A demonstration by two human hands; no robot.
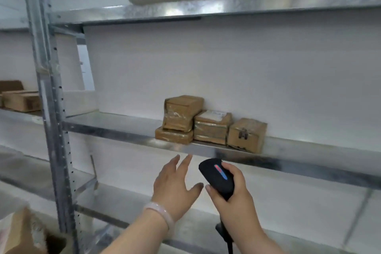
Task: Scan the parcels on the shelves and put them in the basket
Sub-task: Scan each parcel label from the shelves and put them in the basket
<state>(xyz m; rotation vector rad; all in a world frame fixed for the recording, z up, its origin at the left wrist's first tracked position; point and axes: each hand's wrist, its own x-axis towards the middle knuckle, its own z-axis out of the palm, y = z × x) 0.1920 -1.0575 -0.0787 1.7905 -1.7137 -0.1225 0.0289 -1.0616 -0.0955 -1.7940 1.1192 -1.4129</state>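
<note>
The fingers (185,164) of the left hand (173,185) are straight and spread apart, released, and they hold nothing. Their tips point up and lie just under the front edge of the middle shelf (115,128); whether they touch it, I cannot tell. The fingers (227,169) of the right hand (237,197) are curled around a black scanner (216,175) and grasp it, with its head turned up toward the shelf. A red and blue strip shows on the top of the scanner, and a black cable (229,244) hangs below the handle. A pale bracelet (159,212) sits on the left wrist.

The parcels are above both hands, on the shelf, close to the white back wall. A flat parcel (174,135) lies at the edge, and a taller parcel (182,113) stands on it. Touching them on the right is a labelled parcel (212,128), and just beside that a square parcel (247,135). All are brown and taped.

Far left, in the next bay, more cardboard boxes (20,99) stand on a shelf. In the bottom left corner is a blurred brown container (20,233); what it holds I cannot tell.
</note>
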